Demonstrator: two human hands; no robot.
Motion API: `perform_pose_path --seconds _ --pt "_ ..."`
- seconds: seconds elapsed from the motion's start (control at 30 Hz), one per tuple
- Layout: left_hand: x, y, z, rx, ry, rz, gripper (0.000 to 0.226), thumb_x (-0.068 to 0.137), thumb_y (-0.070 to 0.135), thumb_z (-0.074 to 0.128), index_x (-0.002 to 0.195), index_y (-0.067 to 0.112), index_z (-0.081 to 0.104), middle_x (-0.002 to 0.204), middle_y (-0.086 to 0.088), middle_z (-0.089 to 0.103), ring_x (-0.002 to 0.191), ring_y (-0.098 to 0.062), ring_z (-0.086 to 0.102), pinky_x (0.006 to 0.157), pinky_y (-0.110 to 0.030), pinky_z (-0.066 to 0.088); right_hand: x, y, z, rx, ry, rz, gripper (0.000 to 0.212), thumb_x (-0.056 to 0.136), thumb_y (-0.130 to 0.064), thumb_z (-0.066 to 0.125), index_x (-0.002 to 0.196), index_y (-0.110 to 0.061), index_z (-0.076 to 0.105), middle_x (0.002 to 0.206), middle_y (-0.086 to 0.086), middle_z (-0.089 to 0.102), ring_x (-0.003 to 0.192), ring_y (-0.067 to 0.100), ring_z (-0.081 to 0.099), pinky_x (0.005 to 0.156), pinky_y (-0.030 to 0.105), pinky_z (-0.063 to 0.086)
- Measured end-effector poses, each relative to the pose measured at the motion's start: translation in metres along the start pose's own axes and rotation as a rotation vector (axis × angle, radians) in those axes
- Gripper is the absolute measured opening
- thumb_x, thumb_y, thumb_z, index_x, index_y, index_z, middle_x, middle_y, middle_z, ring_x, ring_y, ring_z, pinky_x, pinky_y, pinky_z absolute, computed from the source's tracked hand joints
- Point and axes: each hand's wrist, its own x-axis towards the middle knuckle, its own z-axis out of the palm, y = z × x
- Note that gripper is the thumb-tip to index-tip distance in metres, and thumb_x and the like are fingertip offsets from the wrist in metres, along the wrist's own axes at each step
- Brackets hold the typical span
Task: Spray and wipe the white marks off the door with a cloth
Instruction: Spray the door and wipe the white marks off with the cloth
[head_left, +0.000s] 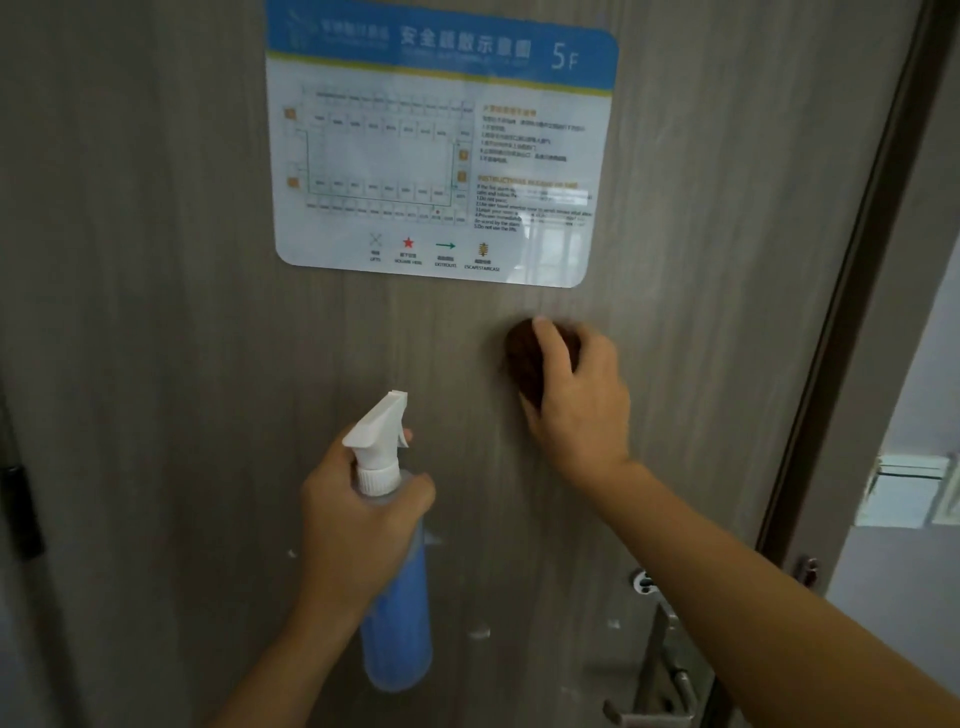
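A grey-brown wood-grain door (171, 291) fills the view. My right hand (576, 395) presses a bunched dark brown cloth (522, 358) against the door just below the sign, fingers curled round the cloth. My left hand (358, 514) grips the neck of a spray bottle (397, 618) with blue liquid and a white trigger head, held upright close to the door, one fingertip by the trigger. Small white marks (480, 633) dot the door lower down, around and to the right of the bottle.
A laminated evacuation plan sign (441, 150) marked 5F is stuck to the upper door. A metal handle and lock (660, 670) sit at the lower right. The dark door frame (852, 291) runs along the right, with a room beyond it.
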Motion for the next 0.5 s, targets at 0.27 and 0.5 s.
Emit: perform_pose_path --seconds 0.27,0.5 --pt "0.011 -0.004 -0.034 0.029 0.042 -0.01 0.031 0.066 0.011 0.072 0.093 0.027 0.069 0.077 0.004 0.069 0.063 -0.001 0.064 0.059 -0.012 0.049 0.027 -0.008 -0.006 0.126 0.31 0.374 0.067 0.084 -0.02 0.071 0.145 -0.016 0.044 0.13 0.018 0.048 0.108 0.034 0.056 0.08 0.044 0.056" --pt "0.018 -0.016 -0.066 0.1 0.021 -0.018 0.043 0.076 -0.014 0.078 0.084 0.026 0.063 0.065 0.01 0.066 0.057 -0.002 0.062 0.054 -0.013 0.05 0.007 -0.048 0.028 -0.018 0.021 -0.171 0.089 0.067 -0.01 0.089 0.143 -0.015 0.043 0.125 0.026 0.054 0.101 0.045 0.059 0.071 0.05 0.058"
